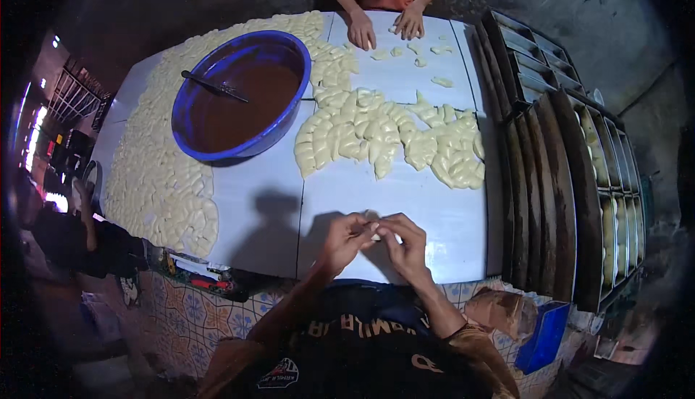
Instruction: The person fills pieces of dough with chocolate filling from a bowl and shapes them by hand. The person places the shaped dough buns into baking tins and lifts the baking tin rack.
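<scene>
Close in front of my body, my left hand (346, 241) and my right hand (404, 245) meet over the near part of the white table. Both are closed, with fingertips pinching a small piece of pale dough (376, 232) between them; the fingers cover much of it. Beyond my hands, a broad patch of flattened, glossy dough pieces (376, 135) lies across the middle of the table. Farther left stands a large blue basin (271, 142) of brown filling (250, 106), with a dark-handled utensil (215, 86) resting in it.
Many shaped dough pieces (156, 174) cover the table's left side. Across the table, a co-worker's hands (384, 28) work among small dough bits (418, 53). Stacked dark trays (546, 182) with metal compartments line the right edge. A blue crate (543, 337) sits at the lower right.
</scene>
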### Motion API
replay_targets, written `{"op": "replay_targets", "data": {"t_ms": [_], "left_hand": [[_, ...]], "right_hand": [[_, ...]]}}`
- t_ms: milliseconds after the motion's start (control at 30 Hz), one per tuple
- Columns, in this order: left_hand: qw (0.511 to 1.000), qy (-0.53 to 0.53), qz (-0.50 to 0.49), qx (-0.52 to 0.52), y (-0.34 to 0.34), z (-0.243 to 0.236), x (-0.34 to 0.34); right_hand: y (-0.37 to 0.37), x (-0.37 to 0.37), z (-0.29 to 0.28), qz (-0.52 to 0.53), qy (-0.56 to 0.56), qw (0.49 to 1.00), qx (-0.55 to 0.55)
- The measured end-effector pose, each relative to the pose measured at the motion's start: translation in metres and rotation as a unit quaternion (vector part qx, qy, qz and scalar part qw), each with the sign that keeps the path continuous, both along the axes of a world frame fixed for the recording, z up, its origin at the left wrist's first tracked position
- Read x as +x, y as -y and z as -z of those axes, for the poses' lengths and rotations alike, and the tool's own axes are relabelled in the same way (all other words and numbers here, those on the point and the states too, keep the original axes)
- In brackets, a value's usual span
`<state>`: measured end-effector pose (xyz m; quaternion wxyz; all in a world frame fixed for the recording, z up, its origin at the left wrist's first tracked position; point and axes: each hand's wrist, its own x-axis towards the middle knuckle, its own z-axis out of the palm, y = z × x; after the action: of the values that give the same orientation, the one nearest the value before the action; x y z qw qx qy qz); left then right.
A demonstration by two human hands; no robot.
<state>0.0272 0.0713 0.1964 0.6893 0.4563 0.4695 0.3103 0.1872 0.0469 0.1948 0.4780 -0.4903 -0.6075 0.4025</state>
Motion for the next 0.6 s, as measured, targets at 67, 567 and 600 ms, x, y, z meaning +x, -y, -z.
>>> {"op": "replay_targets", "data": {"t_ms": [67, 567, 600], "left_hand": [[0.992, 0.077, -0.084, 0.049, 0.013, 0.0, 0.012], [0.935, -0.119, -0.136, 0.305, -0.023, 0.041, -0.019], [0.919, -0.104, -0.17, 0.342, -0.026, 0.053, -0.027]], "right_hand": [[0.006, 0.005, 0.009, 0.043, -0.077, 0.983, -0.159], [-0.02, 0.033, 0.098, 0.002, 0.112, 0.991, -0.068], [-0.023, 0.028, 0.097, -0.003, 0.111, 0.992, -0.068]]}}
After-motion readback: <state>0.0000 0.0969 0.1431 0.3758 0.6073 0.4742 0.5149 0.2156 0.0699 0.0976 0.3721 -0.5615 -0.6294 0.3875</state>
